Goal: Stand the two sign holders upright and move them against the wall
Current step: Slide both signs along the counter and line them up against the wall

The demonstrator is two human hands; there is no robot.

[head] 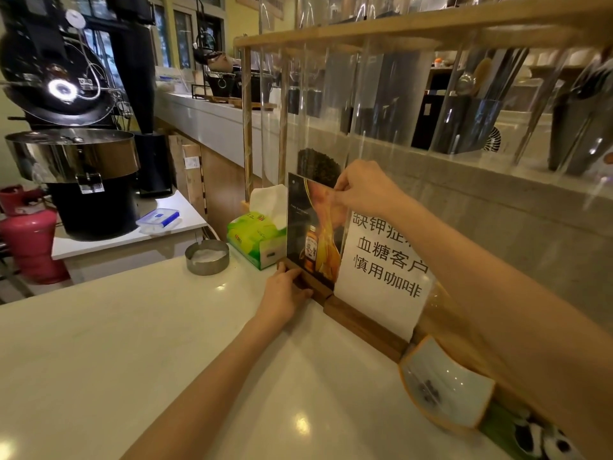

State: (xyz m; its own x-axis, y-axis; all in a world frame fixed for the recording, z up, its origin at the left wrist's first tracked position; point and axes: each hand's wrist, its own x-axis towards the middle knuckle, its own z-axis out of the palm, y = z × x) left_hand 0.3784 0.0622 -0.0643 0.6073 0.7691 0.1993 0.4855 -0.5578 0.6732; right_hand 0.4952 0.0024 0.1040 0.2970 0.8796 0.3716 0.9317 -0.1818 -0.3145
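Two sign holders stand upright side by side on the white counter, close to the grey wall. The left one, a dark sign holder (310, 237) with a bottle picture, has a wooden base. My left hand (285, 293) grips that base at its near end. My right hand (363, 189) pinches the top edge of its clear panel. The right one, a white sign holder (384, 270) with black characters, sits in a longer wooden base (365, 327), and no hand touches it.
A green tissue box (255, 237) and a round metal ashtray (207, 257) stand left of the signs. A white dish with an orange rim (447, 390) lies to the right. Clear tubes in a wooden rack (331, 34) hang above the wall.
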